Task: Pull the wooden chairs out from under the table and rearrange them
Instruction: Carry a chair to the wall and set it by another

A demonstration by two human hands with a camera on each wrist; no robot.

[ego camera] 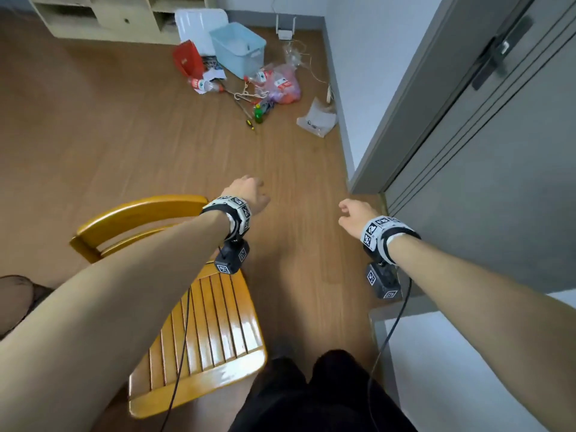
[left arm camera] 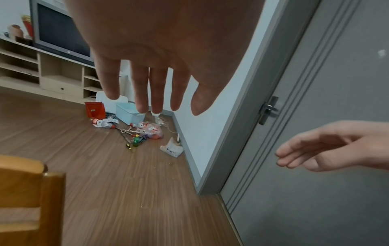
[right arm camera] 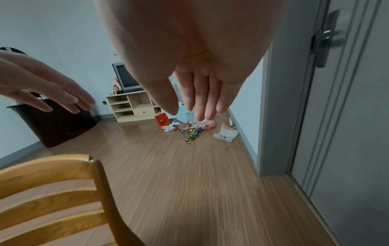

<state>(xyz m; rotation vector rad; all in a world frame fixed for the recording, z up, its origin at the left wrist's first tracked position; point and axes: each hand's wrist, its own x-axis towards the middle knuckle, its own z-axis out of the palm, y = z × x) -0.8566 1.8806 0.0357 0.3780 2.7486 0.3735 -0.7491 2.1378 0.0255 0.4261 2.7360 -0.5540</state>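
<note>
A wooden chair with a slatted seat and a curved ladder back stands on the laminate floor at the person's left, its seat toward them and its back rail away. No table shows in any view, so the chair appears to be already out in the open; whether other chairs remain tucked away cannot be told.

Neither hand touches it. The left hand hangs in the air just past the right end of the back rail, fingers straight, slightly spread and holding nothing. The right hand is well apart from the chair, out over bare floor near the grey door, fingers extended and close together, likewise empty. Both arms reach forward at a similar height, which reads as a pose between grips rather than a reach for the chair itself.

Farther off, against the far wall, lie a pale blue plastic bin, a red box, plastic bags, bottles and a screwdriver, with a shelf unit behind them; they sit clear of the chair's likely path.
</note>
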